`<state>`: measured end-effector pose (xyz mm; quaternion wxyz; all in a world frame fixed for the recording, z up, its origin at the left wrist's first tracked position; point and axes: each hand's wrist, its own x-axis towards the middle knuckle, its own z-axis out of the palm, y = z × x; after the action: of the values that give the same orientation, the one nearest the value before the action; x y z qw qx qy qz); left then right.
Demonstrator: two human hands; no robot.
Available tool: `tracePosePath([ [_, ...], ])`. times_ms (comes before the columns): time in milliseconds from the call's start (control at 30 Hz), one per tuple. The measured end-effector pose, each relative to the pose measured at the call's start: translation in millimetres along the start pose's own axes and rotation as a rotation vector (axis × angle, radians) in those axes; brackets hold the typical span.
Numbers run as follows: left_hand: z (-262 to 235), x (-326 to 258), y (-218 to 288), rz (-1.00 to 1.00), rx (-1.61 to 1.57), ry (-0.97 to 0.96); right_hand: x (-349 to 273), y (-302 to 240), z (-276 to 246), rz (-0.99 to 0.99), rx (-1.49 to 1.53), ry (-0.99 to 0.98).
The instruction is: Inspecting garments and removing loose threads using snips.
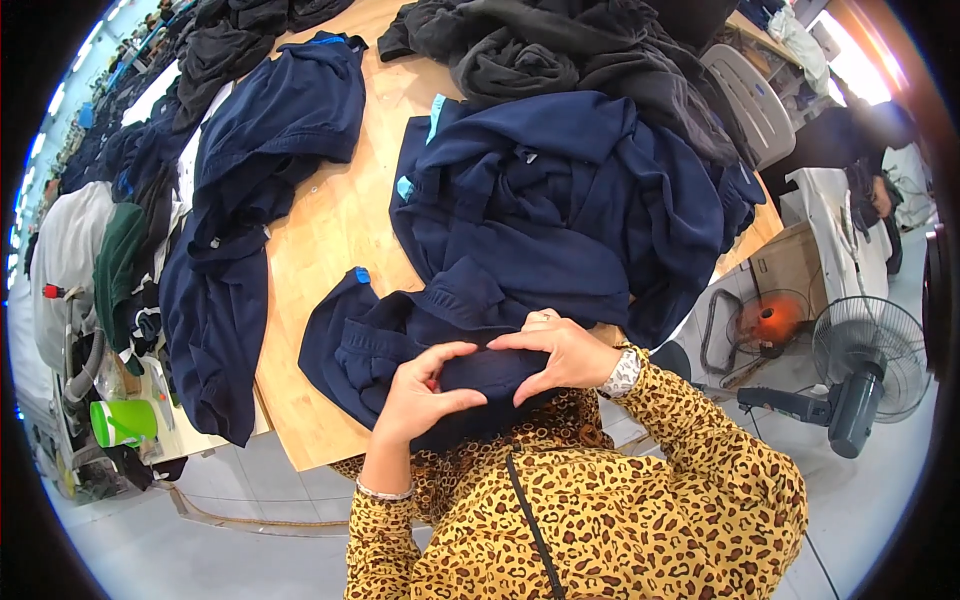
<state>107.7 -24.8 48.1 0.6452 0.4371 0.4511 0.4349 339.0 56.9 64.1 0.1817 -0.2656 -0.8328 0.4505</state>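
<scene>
A navy blue garment (380, 345) lies at the near edge of a wooden table (335, 225), one part pulled up against my leopard-print top. My left hand (420, 395) pinches a fold of this fabric between thumb and fingers. My right hand (560, 355), with a beaded watch at the wrist, grips the same fold just to the right, fingertips almost meeting the left hand's. Behind it rises a big heap of navy garments (570, 200).
More navy clothing (250, 170) drapes over the table's left side; black garments (560, 50) pile at the back. A floor fan (870, 370) and a small heater (770, 322) stand on the right. A green cup (125, 420) sits lower left. Another person (870, 150) stands far right.
</scene>
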Motion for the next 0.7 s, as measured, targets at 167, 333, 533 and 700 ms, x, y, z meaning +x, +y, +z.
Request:
tracePosePath([
  [167, 8, 5, -2, 0.031, 0.324, 0.009, -2, 5, 2, 0.041, -0.043, 0.073],
  [333, 19, 2, -8, 0.332, 0.663, 0.26, 0, 2, 16, 0.247, 0.331, 0.243],
  [533, 21, 10, -19, 0.686, 0.748, 0.367, -3, -2, 15, 0.136, 0.273, 0.315],
  [700, 21, 8, -20, 0.729, 0.793, 0.361, -4, 6, 19, -0.034, 0.17, 0.312],
])
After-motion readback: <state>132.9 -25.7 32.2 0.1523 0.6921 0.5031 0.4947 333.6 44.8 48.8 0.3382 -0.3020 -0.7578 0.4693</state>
